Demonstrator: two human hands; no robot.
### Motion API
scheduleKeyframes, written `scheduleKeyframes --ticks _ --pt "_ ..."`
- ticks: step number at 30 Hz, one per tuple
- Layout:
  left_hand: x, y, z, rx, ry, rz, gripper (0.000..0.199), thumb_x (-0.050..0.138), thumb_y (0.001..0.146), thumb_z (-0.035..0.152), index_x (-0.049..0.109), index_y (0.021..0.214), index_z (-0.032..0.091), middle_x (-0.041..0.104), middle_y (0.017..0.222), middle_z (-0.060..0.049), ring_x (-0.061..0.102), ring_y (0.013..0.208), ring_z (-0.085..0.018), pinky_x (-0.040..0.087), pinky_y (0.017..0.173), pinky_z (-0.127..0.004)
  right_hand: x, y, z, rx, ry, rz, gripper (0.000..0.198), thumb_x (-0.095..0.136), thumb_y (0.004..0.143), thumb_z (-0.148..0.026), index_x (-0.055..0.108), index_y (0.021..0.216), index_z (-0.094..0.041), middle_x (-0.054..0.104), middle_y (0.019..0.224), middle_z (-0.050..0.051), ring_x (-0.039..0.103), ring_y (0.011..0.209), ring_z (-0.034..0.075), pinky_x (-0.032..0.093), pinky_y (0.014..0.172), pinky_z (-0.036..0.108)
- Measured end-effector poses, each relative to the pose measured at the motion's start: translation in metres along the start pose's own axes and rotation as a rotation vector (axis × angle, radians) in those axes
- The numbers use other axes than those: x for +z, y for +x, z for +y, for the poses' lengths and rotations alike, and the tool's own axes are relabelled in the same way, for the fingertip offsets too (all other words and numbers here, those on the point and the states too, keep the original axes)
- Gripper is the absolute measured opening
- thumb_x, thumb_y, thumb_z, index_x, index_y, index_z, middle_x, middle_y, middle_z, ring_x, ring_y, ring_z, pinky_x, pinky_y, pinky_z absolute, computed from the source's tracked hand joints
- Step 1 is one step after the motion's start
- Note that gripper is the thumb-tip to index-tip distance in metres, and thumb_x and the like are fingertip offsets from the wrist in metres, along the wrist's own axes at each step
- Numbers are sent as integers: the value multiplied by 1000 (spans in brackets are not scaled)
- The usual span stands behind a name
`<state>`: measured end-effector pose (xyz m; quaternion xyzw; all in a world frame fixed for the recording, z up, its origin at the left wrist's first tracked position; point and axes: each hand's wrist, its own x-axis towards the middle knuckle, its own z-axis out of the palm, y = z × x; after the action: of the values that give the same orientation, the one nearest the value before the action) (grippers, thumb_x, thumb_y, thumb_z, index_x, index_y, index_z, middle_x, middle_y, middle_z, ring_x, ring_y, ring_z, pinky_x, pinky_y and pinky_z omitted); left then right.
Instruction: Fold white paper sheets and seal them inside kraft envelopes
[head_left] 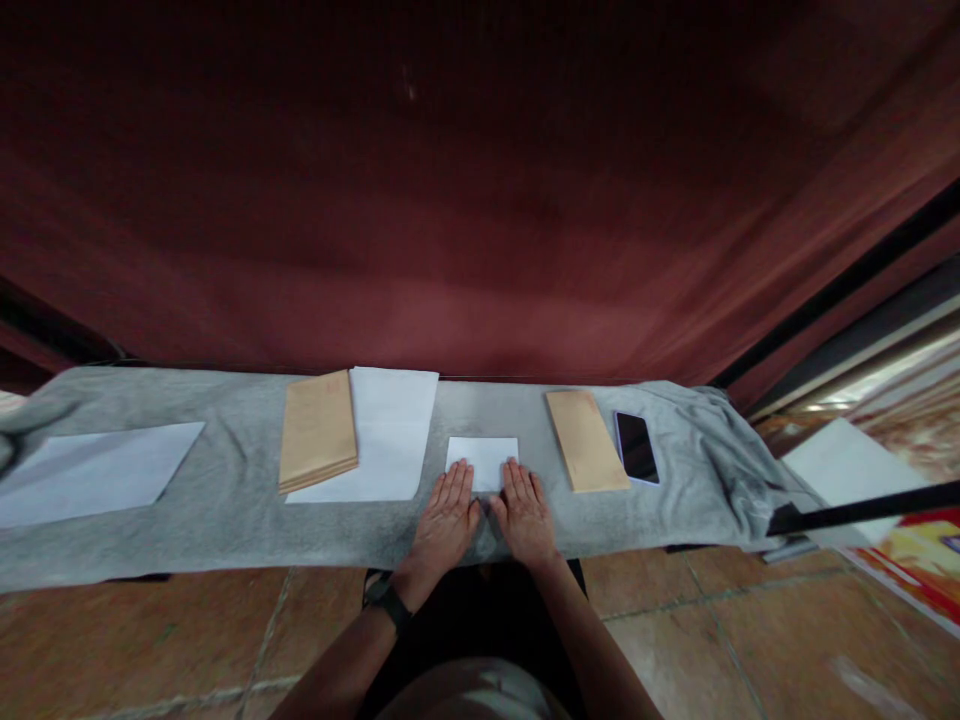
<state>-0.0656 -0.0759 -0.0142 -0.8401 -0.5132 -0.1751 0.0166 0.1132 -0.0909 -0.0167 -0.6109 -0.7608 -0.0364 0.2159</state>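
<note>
A small white piece of paper (483,452), perhaps folded, lies in front of me on the grey cloth. My left hand (448,517) rests flat at its lower left, fingertips on the paper. At the lower right, my right hand (526,517) lies flat in the same way. Both hands have their fingers stretched forward and grip nothing. Left of them, a stack of brown envelopes (319,425) partly covers larger white sheets (394,435). To the right is another brown envelope (586,440).
A phone (637,447) lies beside the right envelope. Another white sheet (105,468) is at the far left of the cloth-covered table (240,530). A dark red curtain (480,250) hangs behind. Dark bars (870,508) and a pale sheet (844,465) stand at the right.
</note>
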Motion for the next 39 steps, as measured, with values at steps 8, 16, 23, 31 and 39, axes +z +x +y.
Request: scheduleKeyframes --ticks 8,16,23,31,39 --pt "-1 -6 1 -76 59 33 60 37 96 27 36 150 2 39 155 -20 32 147 -28 33 119 -47 2 -7 8 2 -85 48 60 36 105 -42 33 154 -8 44 153 17 43 141 28 31 117 46" --pt "-7 2 3 -110 32 22 56 35 97 27 42 147 2 43 153 -20 35 146 -29 31 121 -50 2 -9 10 0 -106 50 61 37 104 -41 31 154 -7 43 153 19 41 142 29 30 117 48" --pt "-6 38 29 152 -140 -175 50 29 101 26 46 146 10 45 154 -12 37 145 -22 31 121 -44 4 -9 10 29 -89 14 55 38 102 -29 36 153 -9 42 155 16 38 144 26 25 120 47" --pt "4 73 31 174 -153 -268 51 25 103 27 45 148 13 44 155 -11 32 148 -20 24 123 -44 7 -9 9 21 -94 41 53 44 99 -32 45 147 -8 46 152 17 39 142 27 23 120 48" --pt "11 89 31 138 -147 -275 54 19 105 37 41 150 16 37 159 -7 25 151 -21 16 124 -45 4 -8 7 33 -101 42 53 42 101 -33 46 146 -6 53 146 18 45 138 28 25 119 46"
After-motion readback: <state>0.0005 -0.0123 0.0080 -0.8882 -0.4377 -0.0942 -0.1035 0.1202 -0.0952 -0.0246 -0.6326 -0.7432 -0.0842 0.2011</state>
